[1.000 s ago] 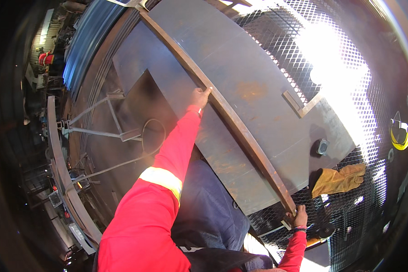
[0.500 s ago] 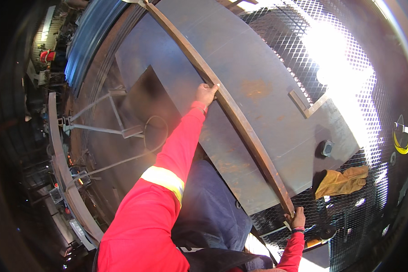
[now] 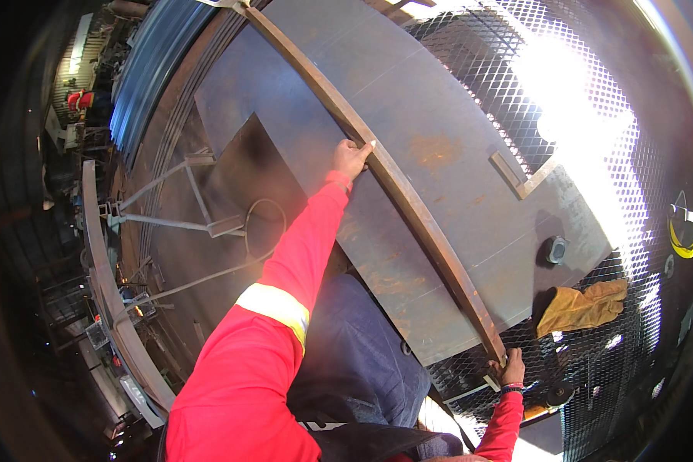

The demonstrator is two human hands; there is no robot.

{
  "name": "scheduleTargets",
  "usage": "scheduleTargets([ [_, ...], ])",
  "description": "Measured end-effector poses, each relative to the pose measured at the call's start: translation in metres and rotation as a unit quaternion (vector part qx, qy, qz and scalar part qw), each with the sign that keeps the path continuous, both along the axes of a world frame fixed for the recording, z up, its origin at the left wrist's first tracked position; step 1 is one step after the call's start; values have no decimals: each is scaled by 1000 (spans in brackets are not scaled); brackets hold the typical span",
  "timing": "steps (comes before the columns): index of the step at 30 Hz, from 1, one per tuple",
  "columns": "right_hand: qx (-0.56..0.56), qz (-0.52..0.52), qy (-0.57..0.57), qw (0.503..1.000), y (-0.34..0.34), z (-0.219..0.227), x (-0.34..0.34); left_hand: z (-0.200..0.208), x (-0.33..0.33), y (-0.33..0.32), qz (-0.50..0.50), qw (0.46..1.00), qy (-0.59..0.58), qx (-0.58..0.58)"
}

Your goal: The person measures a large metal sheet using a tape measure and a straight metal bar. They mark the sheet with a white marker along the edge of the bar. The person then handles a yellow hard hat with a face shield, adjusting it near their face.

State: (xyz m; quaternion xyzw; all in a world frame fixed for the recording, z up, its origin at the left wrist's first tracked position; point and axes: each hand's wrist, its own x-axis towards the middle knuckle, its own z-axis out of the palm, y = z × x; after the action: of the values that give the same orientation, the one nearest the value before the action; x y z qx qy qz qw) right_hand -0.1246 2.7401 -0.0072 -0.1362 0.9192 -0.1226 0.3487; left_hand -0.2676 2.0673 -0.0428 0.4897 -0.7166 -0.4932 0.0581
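A long, rusty-brown steel bar (image 3: 427,223) lies slantwise across a large grey steel plate (image 3: 439,100). My left hand (image 3: 351,159) grips the bar near its middle, thumb on top and fingers closed at its near side. At the lower right, past the plate's corner, my right hand (image 3: 508,368) is closed around the bar's near end. A small pale tip shows beside those fingers; its kind I cannot make out. The bar's far end reaches the top edge of the view.
A tan leather glove (image 3: 581,308) lies on expanded metal mesh (image 3: 593,362) at the right. On the plate are an angled metal piece (image 3: 522,183) and a small oval metal part (image 3: 556,250). A metal frame (image 3: 165,219) stands left. A power tool (image 3: 558,395) sits near my right hand.
The bar's near end and my right hand have shifted slightly to the right. My left hand keeps its grip in nearly the same place.
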Motion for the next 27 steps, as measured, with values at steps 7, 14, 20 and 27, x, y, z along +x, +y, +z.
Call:
scheduleTargets([
  [7, -8, -16, -9, 1000, 3, -2, 2, 3, -4, -1, 3, 998, -59, 5],
  [14, 0, -9, 1, 1000, -2, 2, -2, 3, -5, -2, -6, 998, -56, 1],
  [20, -8, -3, 4, 1000, -1, 2, -5, 4, -4, -1, -9, 998, -58, 8],
  [27, -7, 4, 2, 1000, 6, -7, 0, 2, -1, -6, -19, 999, -41, 25],
])
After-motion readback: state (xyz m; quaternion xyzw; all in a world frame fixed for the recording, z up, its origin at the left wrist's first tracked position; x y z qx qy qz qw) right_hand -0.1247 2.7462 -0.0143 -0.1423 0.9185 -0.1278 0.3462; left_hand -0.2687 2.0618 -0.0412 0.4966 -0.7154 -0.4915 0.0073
